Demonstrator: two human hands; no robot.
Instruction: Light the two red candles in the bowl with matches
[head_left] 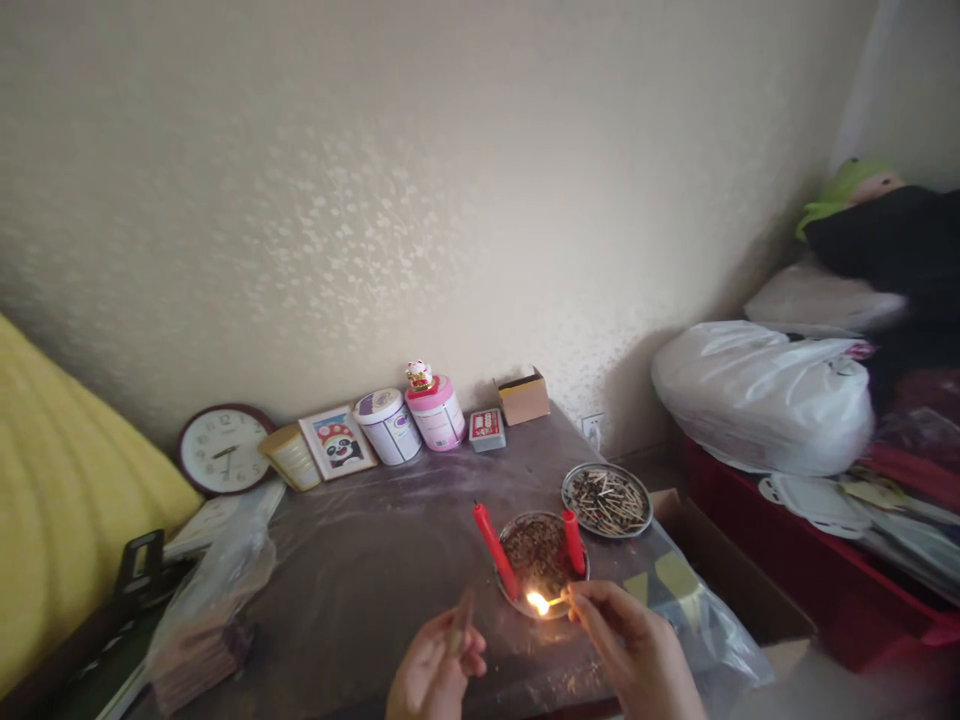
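Observation:
Between the thumb and fingertips of my right hand [626, 640] is a burning match [555, 602], its flame pointing left. The flame is at the near rim of a round metal dish [504, 530] filled with brown grains. Two red candles stand at this dish: a taller left one [495, 550], tilted, and a shorter right one [574, 543]. Neither candle shows a flame. My left hand [436, 660], fingers curled, grips a small flat brownish piece [463, 612] seen nearly edge-on; its kind is unclear. Behind and to the right lies a second dish [568, 500] of used matchsticks [609, 498].
Along the wall stand a clock [225, 450], a framed panda picture [337, 442], two cans [388, 428] with a cat figurine [419, 376], a card box [487, 430] and a small carton [523, 398]. Plastic-wrapped stacks [202, 640] lie left; white bags [765, 395] sit right.

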